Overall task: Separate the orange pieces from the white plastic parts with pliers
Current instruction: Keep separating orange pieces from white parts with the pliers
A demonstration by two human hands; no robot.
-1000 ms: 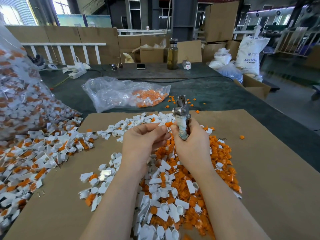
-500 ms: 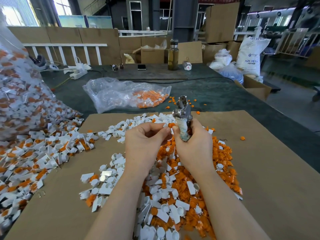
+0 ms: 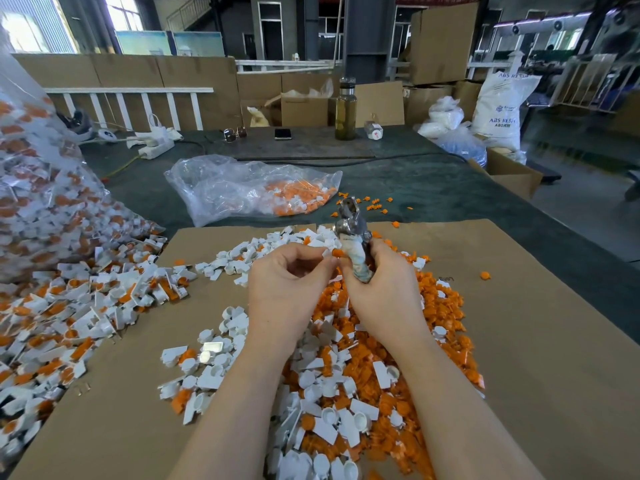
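My right hand [image 3: 382, 289] grips the wrapped handles of metal pliers [image 3: 351, 230], whose jaws point up and away. My left hand [image 3: 289, 282] pinches a small white plastic part with an orange piece [image 3: 331, 253] at its fingertips, right beside the pliers' handle. Beneath both hands lies a mixed heap of white parts and orange pieces [image 3: 363, 368] on a sheet of brown cardboard [image 3: 536, 358]. A second spread of joined white and orange parts [image 3: 79, 313] lies to the left.
A large clear bag full of parts [image 3: 41, 202] leans at the far left. A smaller clear bag with orange pieces [image 3: 256, 188] lies beyond the cardboard on the dark table [image 3: 450, 192]. A bottle [image 3: 345, 109], a phone [image 3: 282, 133] and boxes stand at the back.
My left fingers have uncurled a little and now show a white and orange part pinched at their tips. The pliers and my right hand have barely moved.
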